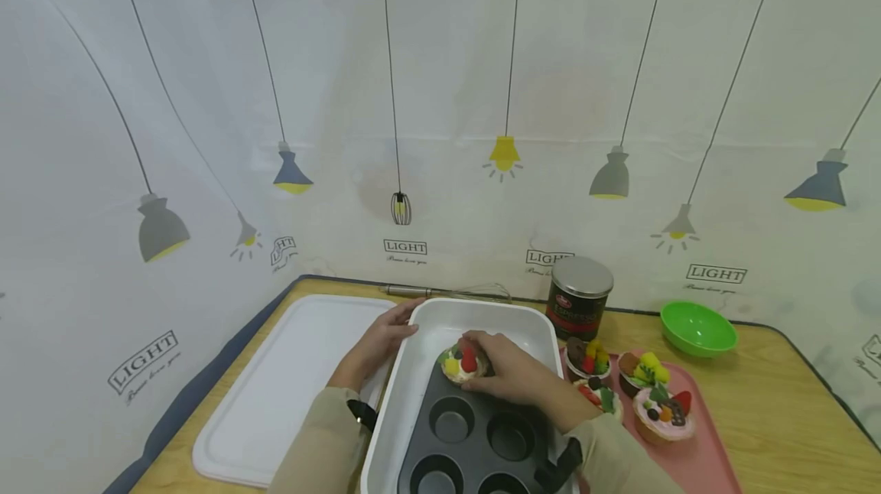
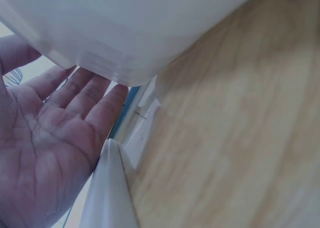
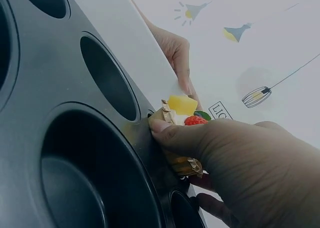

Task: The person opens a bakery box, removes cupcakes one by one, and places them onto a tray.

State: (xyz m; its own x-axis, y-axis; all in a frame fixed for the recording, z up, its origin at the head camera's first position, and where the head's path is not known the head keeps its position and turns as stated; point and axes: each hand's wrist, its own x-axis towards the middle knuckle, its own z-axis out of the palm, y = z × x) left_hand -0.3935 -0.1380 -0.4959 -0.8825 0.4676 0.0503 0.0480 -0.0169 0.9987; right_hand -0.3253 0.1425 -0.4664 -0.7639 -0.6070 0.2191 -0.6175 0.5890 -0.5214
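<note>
My right hand (image 1: 512, 373) grips a fruit-topped cupcake (image 1: 463, 362) between thumb and fingers, at the far left end of a dark muffin pan (image 1: 475, 406). Cream, yellow fruit, a red berry and a green leaf top the cupcake (image 3: 182, 106); its base sits low at the pan's surface. Visible cups nearer to me hold nothing. The pan lies inside a deep white tray (image 1: 395, 410). At the tray's far left corner, my left hand (image 1: 378, 345) holds the rim, thumb above and fingers (image 2: 90, 95) against the outer wall.
A white lid-like board (image 1: 275, 387) lies to the left. On the right, a pink tray (image 1: 712, 448) bears several decorated cupcakes (image 1: 664, 414). Behind stand an espresso tin (image 1: 580, 299) and a green bowl (image 1: 698, 329). A whisk (image 1: 413, 291) lies along the back edge.
</note>
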